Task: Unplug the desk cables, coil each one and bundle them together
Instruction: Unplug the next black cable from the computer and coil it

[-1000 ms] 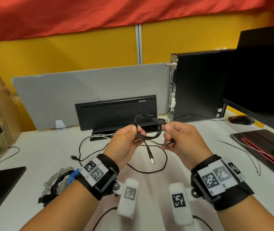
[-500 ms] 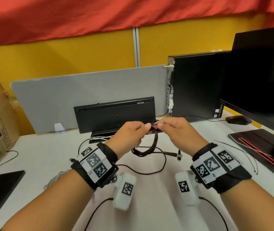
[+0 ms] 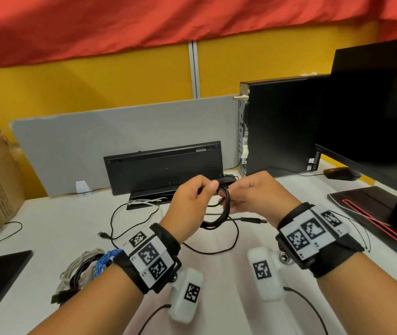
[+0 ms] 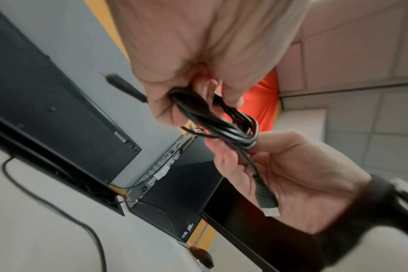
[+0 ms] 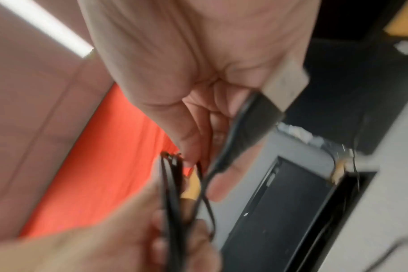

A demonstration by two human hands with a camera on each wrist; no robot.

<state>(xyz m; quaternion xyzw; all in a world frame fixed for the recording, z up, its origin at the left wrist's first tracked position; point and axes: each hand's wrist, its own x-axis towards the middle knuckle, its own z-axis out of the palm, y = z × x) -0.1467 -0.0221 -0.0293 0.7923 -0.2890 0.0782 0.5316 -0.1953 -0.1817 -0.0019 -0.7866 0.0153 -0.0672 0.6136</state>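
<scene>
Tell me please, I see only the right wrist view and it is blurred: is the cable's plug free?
Observer: Yes. The plug sticks out loose from the coil, in no socket.
Operator: Which hand holds the coil?
Observer: Both. The left hand grips its top and the right hand pinches its side.
Operator: Are other cables coiled?
Observer: A bundle of grey, black and blue cables lies on the desk by the left wrist.
</scene>
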